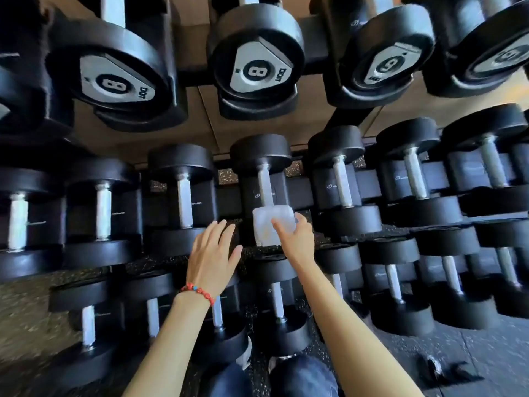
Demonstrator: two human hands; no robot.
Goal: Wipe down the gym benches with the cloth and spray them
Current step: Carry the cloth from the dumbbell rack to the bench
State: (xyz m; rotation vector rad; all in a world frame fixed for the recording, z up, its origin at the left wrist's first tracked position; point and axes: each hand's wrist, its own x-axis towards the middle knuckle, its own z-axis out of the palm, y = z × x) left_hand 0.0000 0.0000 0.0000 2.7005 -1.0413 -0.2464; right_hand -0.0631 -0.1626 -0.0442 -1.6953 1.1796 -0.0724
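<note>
1. One white cloth (269,229), folded into a small pad, lies against the near end of a dumbbell (264,179) on the middle tier of the rack (369,181), just below that dumbbell's silver handle.
2. The right hand (294,239) has its grip grasping the cloth: thumb on the front face, fingers curled over the right edge.
3. The left hand (213,256) hovers just left of the cloth, its grip released, fingers straight and slightly spread over the dark gap between two dumbbell heads. Whether the fingertips touch the rubber I cannot tell.
4. A red bead bracelet (199,292) circles the left wrist.
5. Both forearms are bare and reach up from the bottom of the view.
6. Dumbbells fill three tiers. The middle and lower rows show black round heads and silver handles.
7. On the top tier the end caps face the camera; two grey plates (114,81) read 8, and one further right appears to read 9.
8. A brown wall (200,116) shows behind the top tier.
9. Below, blue-jeaned knees (300,376) are near the speckled black floor (472,353), directly in front of the lowest row.
10. A small black object lies on the floor at the lower right, too blurred to identify.
</note>
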